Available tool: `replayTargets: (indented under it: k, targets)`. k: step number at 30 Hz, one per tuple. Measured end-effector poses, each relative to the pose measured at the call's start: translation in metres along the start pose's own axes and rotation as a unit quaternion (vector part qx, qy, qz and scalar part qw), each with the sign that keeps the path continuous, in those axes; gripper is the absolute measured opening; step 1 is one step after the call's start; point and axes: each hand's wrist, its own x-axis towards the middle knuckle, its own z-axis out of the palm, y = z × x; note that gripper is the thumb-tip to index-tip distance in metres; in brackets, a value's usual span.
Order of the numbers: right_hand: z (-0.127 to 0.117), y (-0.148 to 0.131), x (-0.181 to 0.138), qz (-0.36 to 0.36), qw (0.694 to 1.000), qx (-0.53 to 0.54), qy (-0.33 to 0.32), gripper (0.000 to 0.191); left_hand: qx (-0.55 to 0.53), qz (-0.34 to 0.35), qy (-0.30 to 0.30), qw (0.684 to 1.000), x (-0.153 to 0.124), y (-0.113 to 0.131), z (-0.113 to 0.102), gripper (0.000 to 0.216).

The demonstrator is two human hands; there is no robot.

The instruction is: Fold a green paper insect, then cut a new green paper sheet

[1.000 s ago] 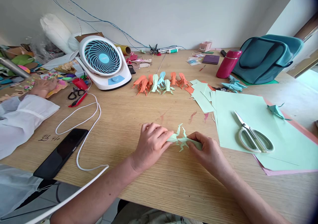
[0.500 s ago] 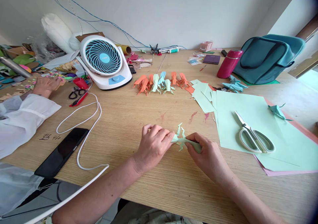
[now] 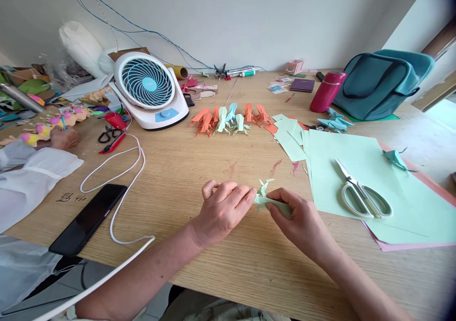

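Observation:
Between my two hands, just above the table, is a pale green folded-paper insect (image 3: 262, 199) with thin bent legs. My right hand (image 3: 297, 214) pinches its long body between thumb and fingers. My left hand (image 3: 224, 207) is closed at its other end, fingertips pressed on the paper; that end is partly hidden. Farther back stands a row of finished paper insects, with an orange one (image 3: 204, 122), a pale green one (image 3: 222, 118) and a blue one (image 3: 232, 112) among them. Scissors (image 3: 365, 197) lie on the pale green paper sheets (image 3: 327, 145) to my right.
A white fan (image 3: 151, 86) stands at the back left, near a black phone (image 3: 88, 220) and a white cable (image 3: 123, 207). A pink bottle (image 3: 327, 91) and a teal bag (image 3: 377, 86) stand at the back right. A co-worker's hand (image 3: 64, 137) is at the far left.
The paper insect's legs have shifted and bunched to the right, and my left fingertips have moved slightly right along it. The co-worker's hand has drawn back toward the left.

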Motion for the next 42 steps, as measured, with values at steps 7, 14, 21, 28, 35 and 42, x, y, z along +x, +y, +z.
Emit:
replayTargets:
  k: [7,14,21,28,35,42]
  targets:
    - [-0.001,-0.001,0.002,0.037,0.998,0.042,-0.018,0.011,-0.03,0.005,0.018,0.999,-0.003,-0.005,0.01,0.025]
    - [0.003,0.005,0.002,0.039,0.997,0.065,-0.007,0.01,-0.174,0.016,-0.04,0.984,0.001,-0.014,0.013,0.023]
    - [0.001,0.007,0.004,-0.023,0.996,0.082,-0.028,0.017,-0.249,0.036,-0.092,0.963,-0.001,-0.023,0.015,0.019]
    - [0.009,0.016,0.005,0.008,0.991,0.132,-0.025,0.019,-0.339,-0.032,-0.13,0.931,-0.006,-0.025,0.017,0.025]
    - [0.002,0.019,0.008,-0.015,0.988,0.137,-0.067,0.022,-0.425,-0.123,-0.117,0.889,-0.006,-0.023,0.021,0.023]
    - [-0.006,0.011,0.006,-0.095,0.994,0.032,-0.049,0.016,-0.475,-0.174,-0.114,0.855,-0.007,-0.017,0.023,0.021]
